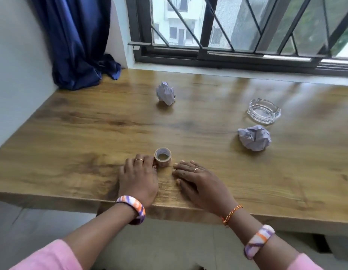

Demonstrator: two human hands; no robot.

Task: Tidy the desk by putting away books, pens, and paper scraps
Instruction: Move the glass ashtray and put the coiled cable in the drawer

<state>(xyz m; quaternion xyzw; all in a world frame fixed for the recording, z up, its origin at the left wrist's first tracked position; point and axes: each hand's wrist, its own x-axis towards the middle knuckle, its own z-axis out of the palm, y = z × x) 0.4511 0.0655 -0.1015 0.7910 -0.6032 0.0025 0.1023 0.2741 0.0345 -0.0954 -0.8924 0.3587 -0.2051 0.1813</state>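
Both hands lie on the wooden desk [71,133], close to its near edge. The left hand [139,179] sits just left of a small roll of tape [163,157], and its fingers curl a little, with the fingertips touching the side of the roll. I cannot tell if it is really gripping it. The right hand [198,180] lies flat just right of the tape roll, fingers straight and a bit spread, holding nothing. The tape roll stands on its flat side between the two hands. Farther back and well to the right of the tape roll lies a crumpled paper ball [254,137]. Just behind that ball sits a clear glass ashtray [264,111], near it but not touching. Straight back from the tape roll, well apart from it, a second paper ball [165,92] sits closer to the window [247,26]. A blue curtain [77,41] hangs at the far left corner, its end resting on the desk. No books or pens show on the desk, so that part looks done. The two paper balls are still out, so I think picking them up is what is left. There is lots of bare wood all around the tape roll, so the hands can reach back freely. The ball on the right is close to the ashtray, so a reach there should take care not to bump the glass.
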